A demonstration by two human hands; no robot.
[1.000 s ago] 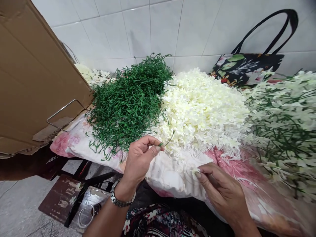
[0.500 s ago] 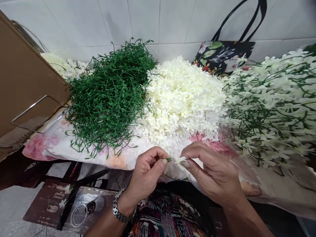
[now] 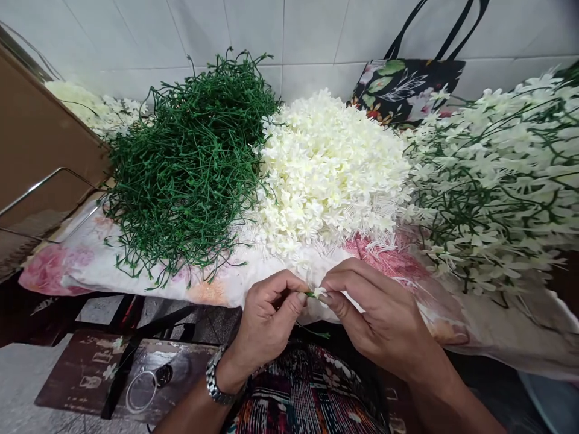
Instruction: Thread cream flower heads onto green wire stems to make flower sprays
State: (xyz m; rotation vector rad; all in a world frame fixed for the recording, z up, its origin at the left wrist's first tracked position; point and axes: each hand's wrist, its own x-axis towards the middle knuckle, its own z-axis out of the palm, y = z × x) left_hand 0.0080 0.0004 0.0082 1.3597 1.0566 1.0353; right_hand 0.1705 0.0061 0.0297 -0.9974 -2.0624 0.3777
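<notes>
Thumb and forefinger of my left hand (image 3: 271, 319) pinch a green plastic stem (image 3: 312, 331), whose lower end hangs out below the fingers. My right hand (image 3: 377, 319) pinches a small white artificial flower (image 3: 319, 292) right against the stem's green tip; whether the tip sits inside the flower I cannot tell. Beyond my hands lie a tangled heap of green stems (image 3: 190, 169) on the left and a pile of loose white flowers (image 3: 335, 169) in the middle. Finished-looking white flower sprays on green stems (image 3: 502, 187) fill the right side.
A floral cloth (image 3: 149, 283) covers the work surface. On the left stand a cardboard box (image 3: 49, 132) and a bent metal wire (image 3: 36, 190). A black floral bag (image 3: 407, 90) leans on the tiled wall (image 3: 312, 36). Below left, a brown board (image 3: 176, 367) carries a clear ring (image 3: 141, 392).
My right hand has moved left, bringing the white flower from a small gap to contact with the stem's tip. The whole view has shifted slightly.
</notes>
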